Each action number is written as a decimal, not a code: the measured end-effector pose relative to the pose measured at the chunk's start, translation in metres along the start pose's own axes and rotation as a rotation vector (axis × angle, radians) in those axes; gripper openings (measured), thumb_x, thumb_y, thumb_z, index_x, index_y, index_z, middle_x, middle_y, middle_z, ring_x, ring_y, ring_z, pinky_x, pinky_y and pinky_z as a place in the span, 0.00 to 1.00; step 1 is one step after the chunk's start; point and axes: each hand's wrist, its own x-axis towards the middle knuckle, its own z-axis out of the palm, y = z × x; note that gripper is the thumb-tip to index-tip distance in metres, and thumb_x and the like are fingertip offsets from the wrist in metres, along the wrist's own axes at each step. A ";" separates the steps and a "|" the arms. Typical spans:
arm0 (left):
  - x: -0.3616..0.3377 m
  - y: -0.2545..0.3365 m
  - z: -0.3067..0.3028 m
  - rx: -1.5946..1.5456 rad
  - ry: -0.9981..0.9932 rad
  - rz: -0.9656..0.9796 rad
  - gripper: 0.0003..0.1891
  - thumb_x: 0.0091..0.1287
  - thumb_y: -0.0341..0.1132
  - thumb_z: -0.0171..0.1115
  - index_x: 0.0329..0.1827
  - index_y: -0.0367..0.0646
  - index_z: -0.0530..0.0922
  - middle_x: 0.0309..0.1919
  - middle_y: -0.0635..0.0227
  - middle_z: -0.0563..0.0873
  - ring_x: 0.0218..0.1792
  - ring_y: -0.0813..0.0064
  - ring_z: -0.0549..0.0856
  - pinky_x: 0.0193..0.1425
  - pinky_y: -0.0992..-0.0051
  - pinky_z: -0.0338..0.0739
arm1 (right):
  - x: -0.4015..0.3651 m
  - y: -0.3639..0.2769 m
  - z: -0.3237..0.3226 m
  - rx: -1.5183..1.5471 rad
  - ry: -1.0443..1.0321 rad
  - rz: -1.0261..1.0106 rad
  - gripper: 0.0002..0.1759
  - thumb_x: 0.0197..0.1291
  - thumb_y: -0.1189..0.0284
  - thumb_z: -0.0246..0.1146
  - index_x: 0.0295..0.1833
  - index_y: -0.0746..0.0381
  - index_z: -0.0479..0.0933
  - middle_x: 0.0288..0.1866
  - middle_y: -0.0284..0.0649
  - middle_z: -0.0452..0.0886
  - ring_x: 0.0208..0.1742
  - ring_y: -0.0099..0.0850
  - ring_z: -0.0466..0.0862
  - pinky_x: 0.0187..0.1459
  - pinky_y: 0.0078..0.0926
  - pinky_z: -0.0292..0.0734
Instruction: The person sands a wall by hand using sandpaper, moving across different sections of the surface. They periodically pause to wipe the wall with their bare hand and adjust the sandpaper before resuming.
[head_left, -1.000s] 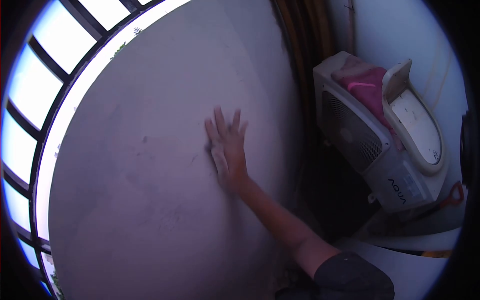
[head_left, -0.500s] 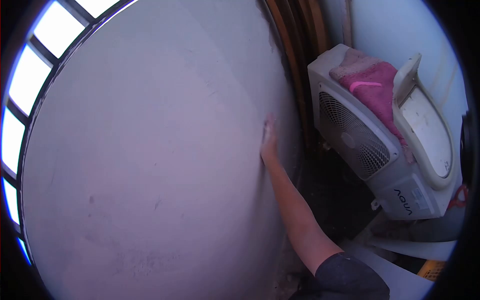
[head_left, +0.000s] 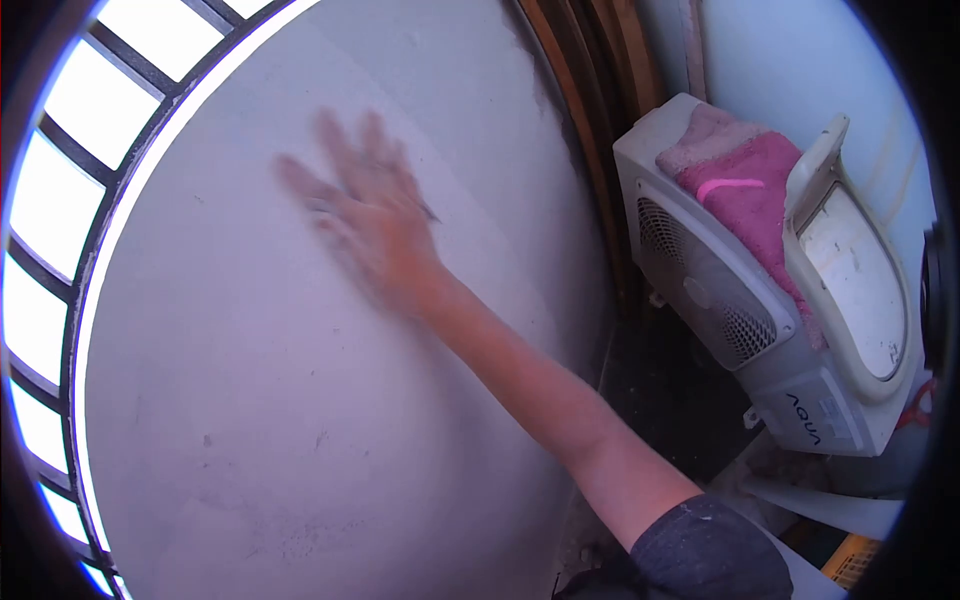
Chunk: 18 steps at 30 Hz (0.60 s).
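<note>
My right hand (head_left: 365, 215) lies flat with its fingers spread against a large grey plastered wall (head_left: 300, 400). The hand is blurred by motion and I see nothing held in it. My bare forearm runs down to the lower right and ends in a dark sleeve (head_left: 700, 550). My left hand is out of view.
A white air-conditioner outdoor unit (head_left: 740, 330) leans at the right, with a pink towel (head_left: 745, 190) and a white oval seat lid (head_left: 850, 280) on top. Wooden boards (head_left: 590, 90) stand in the corner. Dark window bars (head_left: 60, 200) with bright light run along the left.
My right hand has swept from the wall's right edge up and to the left across the surface, and its fingers are now spread wide. The view has shifted slightly.
</note>
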 end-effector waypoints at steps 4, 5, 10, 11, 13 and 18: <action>0.005 0.005 -0.001 -0.022 -0.010 0.003 0.39 0.77 0.62 0.25 0.80 0.41 0.54 0.78 0.42 0.54 0.75 0.32 0.57 0.75 0.38 0.54 | -0.156 0.097 0.015 0.210 0.044 0.584 0.32 0.67 0.70 0.46 0.78 0.48 0.63 0.85 0.38 0.47 0.82 0.48 0.48 0.78 0.46 0.49; 0.006 0.006 -0.001 -0.020 -0.006 0.008 0.39 0.77 0.62 0.25 0.80 0.41 0.54 0.78 0.42 0.54 0.75 0.32 0.57 0.75 0.38 0.54 | -0.215 0.118 0.023 0.314 0.117 0.806 0.33 0.67 0.70 0.44 0.78 0.50 0.62 0.85 0.39 0.48 0.82 0.45 0.49 0.77 0.44 0.52; 0.002 0.006 -0.002 -0.032 0.009 -0.009 0.39 0.77 0.62 0.25 0.80 0.41 0.54 0.78 0.42 0.54 0.75 0.32 0.57 0.75 0.38 0.53 | -0.179 0.089 0.012 -0.161 0.033 0.772 0.32 0.71 0.71 0.40 0.81 0.50 0.54 0.84 0.44 0.50 0.83 0.44 0.50 0.79 0.40 0.46; 0.005 0.008 -0.002 -0.029 0.008 -0.006 0.39 0.77 0.62 0.25 0.80 0.41 0.54 0.78 0.42 0.54 0.75 0.32 0.57 0.75 0.38 0.53 | -0.147 0.078 0.026 -0.101 0.068 0.693 0.30 0.73 0.67 0.45 0.80 0.50 0.58 0.83 0.42 0.52 0.79 0.47 0.57 0.77 0.45 0.51; 0.007 0.009 -0.001 -0.027 -0.001 0.005 0.39 0.77 0.62 0.25 0.80 0.41 0.54 0.78 0.42 0.54 0.75 0.32 0.57 0.75 0.38 0.53 | -0.045 0.005 0.010 -0.153 -0.039 0.451 0.34 0.68 0.74 0.44 0.79 0.42 0.59 0.85 0.38 0.46 0.83 0.52 0.46 0.77 0.55 0.46; 0.016 0.018 0.003 -0.016 0.009 0.016 0.39 0.77 0.62 0.25 0.80 0.41 0.54 0.78 0.42 0.54 0.75 0.32 0.56 0.75 0.38 0.53 | -0.008 -0.025 -0.003 0.026 -0.029 0.148 0.38 0.62 0.70 0.61 0.77 0.34 0.62 0.84 0.37 0.49 0.82 0.54 0.50 0.76 0.61 0.47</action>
